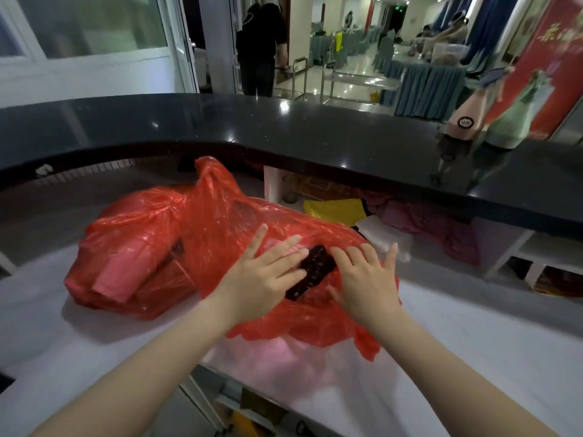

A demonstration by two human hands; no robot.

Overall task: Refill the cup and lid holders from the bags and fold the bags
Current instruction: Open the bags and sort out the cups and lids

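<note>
Both hands flat and open on the red bag (202,234), spread on the white bench (47,326): left hand (263,275) and right hand (366,279) either side of a dark stack of lids (312,271) under the plastic. Stack's long axis slanting from near-left to far-right, touching both hands' fingers; neither plainly nearer. Pink sleeve of cups (126,266) well left of the lids, inside the same bag.

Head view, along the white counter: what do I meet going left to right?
Pink sleeve of cups inside the red bag → left hand → black stack of lids → right hand → white packet.
</note>
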